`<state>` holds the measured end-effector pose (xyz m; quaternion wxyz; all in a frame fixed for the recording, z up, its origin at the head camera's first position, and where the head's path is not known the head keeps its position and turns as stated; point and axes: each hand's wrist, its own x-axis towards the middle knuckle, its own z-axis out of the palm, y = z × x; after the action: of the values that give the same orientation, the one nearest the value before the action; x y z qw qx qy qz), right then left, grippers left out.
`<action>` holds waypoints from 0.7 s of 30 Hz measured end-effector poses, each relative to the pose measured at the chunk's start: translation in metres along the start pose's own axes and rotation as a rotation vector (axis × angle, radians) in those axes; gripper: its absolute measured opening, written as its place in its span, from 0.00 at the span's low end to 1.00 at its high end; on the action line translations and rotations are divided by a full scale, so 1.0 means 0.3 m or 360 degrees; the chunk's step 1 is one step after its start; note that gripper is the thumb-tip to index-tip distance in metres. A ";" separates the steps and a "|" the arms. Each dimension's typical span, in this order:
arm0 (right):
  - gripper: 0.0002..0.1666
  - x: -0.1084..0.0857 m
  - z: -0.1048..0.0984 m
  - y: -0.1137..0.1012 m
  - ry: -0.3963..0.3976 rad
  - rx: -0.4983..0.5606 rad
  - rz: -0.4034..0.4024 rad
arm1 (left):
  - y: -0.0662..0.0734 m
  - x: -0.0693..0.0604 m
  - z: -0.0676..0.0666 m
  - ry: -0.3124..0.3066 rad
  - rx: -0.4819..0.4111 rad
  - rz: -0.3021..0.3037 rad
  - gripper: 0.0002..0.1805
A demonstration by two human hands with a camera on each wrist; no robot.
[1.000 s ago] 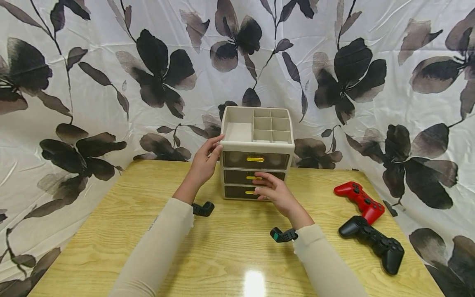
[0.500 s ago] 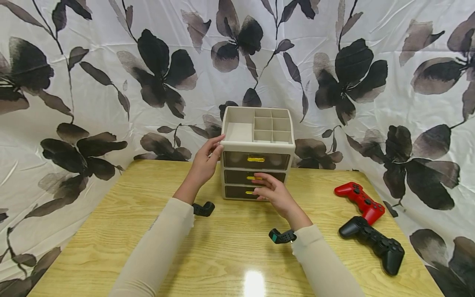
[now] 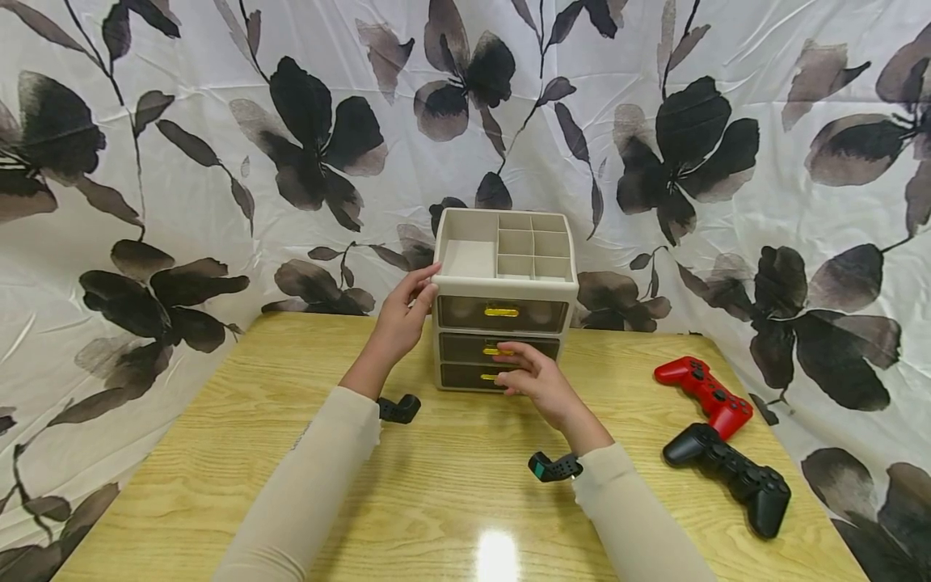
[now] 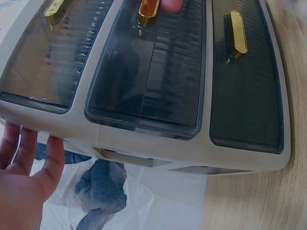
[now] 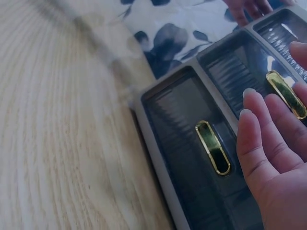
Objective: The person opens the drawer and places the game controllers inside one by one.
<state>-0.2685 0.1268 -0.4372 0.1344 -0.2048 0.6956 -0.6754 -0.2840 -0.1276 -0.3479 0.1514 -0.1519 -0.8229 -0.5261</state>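
Note:
A small cream drawer organizer (image 3: 507, 284) stands at the back of the table. It has three dark see-through drawers with gold handles and a divided tray on top. My left hand (image 3: 400, 318) rests against its upper left edge; in the left wrist view, fairly straight fingers (image 4: 53, 160) touch the side wall. My right hand (image 3: 541, 380) is at the middle drawer (image 4: 144, 72), with thumb and a fingertip at its gold handle (image 5: 286, 94). That drawer stands slightly proud of the frame. Lower fingers of this hand (image 5: 252, 136) extend in front of the bottom drawer (image 5: 184, 110).
On the right side of the wooden table (image 3: 436, 485) lie a red game controller (image 3: 704, 394) and a black game controller (image 3: 730, 477). They touch or nearly touch. A white cloth with dark flowers (image 3: 320, 162) hangs behind the table.
The middle drawer's handle has shifted slightly toward me, and the fingertips of my right hand have moved slightly with it. The left hand stays where it was on the organizer.

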 end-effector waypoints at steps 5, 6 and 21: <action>0.32 -0.011 0.003 -0.001 -0.0013 -0.0009 -0.0014 | -0.056 0.019 0.004 0.0009 -0.0004 0.0024 0.22; 0.32 -0.013 0.004 -0.002 -0.0016 -0.0009 -0.0017 | -0.056 0.018 0.004 0.0009 0.0000 0.0027 0.22; 0.32 -0.047 0.018 -0.005 -0.0065 0.0007 -0.0044 | -0.060 0.024 0.007 0.0018 -0.0005 0.0022 0.22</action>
<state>-0.2535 0.1286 -0.4372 0.1398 -0.2278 0.6882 -0.6744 -0.2981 -0.1322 -0.3604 0.1596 -0.1549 -0.8201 -0.5273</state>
